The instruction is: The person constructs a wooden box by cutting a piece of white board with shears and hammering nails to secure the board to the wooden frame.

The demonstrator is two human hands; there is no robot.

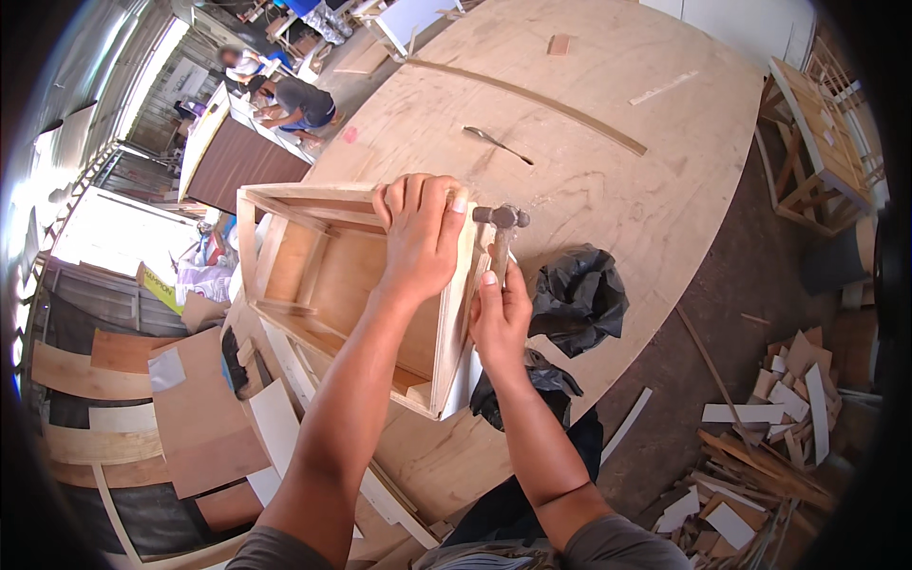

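Observation:
On the plywood table in front of me rests an open wooden box frame, tilted in the picture, with bare inner panels and slats. My left hand grips its upper right corner, fingers hooked over the top rail. Just right of that corner, my right hand is closed round the handle of a hammer, close below the metal head. The hammer head is beside the frame's outer edge. The lower end of the handle is hidden by my fingers.
A crumpled black plastic bag lies right of my right hand. Farther off are a thin dark tool and a long wood strip. Offcuts cover the floor at right; boards lie at left. People work at upper left.

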